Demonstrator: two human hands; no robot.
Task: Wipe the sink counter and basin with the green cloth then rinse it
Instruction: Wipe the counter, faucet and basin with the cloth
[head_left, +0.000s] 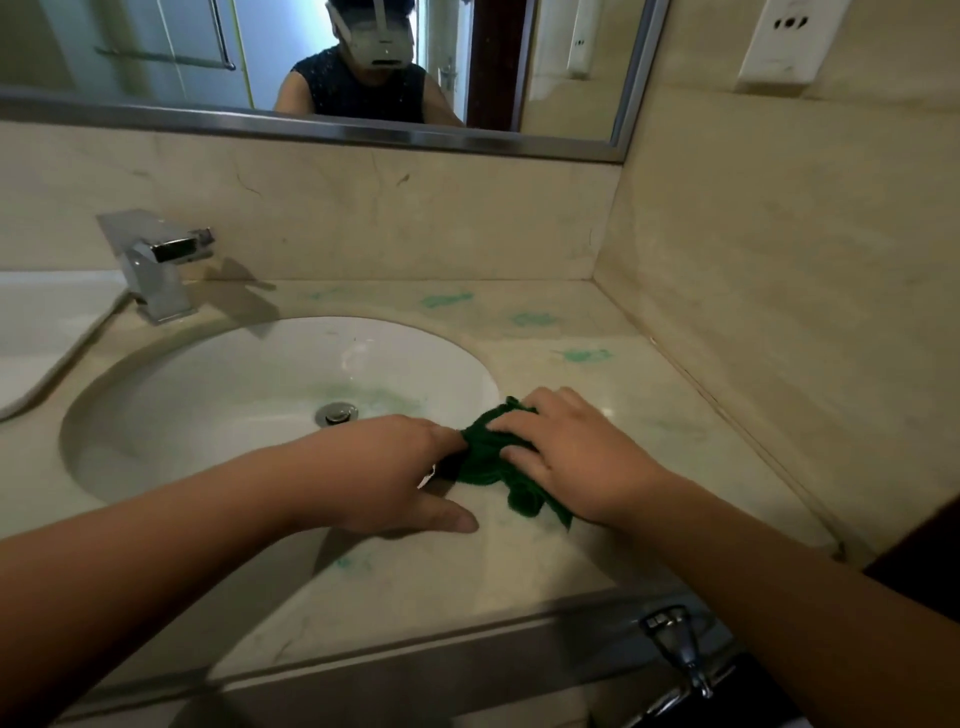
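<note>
On counter (649, 415) — green cloth (498, 462) lying diagonally

A bathroom: white basin (234, 384) set in marble counter (649, 415), chrome faucet (156, 265), wall mirror (311, 67).

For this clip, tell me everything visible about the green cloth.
The green cloth is a dark green, terry-looking rag, bunched and crumpled rather than spread flat. It lies on the pale marble-look counter at the basin's right rim, near the front edge. The right hand presses on it from above, fingers spread; the left hand pinches its left end. A small white tag shows at its lower left. Whether it is wet cannot be told.
</note>
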